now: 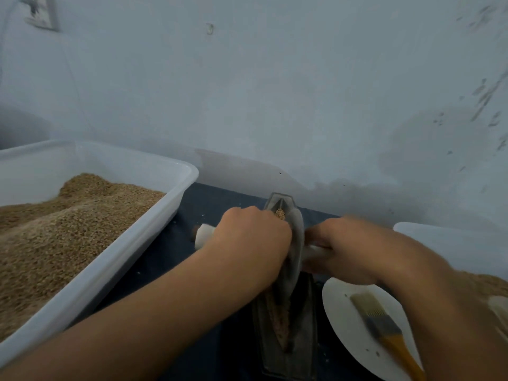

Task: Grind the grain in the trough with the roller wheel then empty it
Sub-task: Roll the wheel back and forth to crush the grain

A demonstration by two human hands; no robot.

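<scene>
A dark metal trough lies lengthwise on the dark table, with brown grain along its groove. A grey roller wheel stands on edge in the groove, toward the far end. A white axle handle sticks out on each side of the wheel. My left hand grips the left handle close to the wheel. My right hand grips the right handle, which shows only near the wheel.
A large white tub of brown grain fills the left side. At the right lie a white plate with a yellow-handled brush and another white tub holding grain. The pale wall stands just behind the trough.
</scene>
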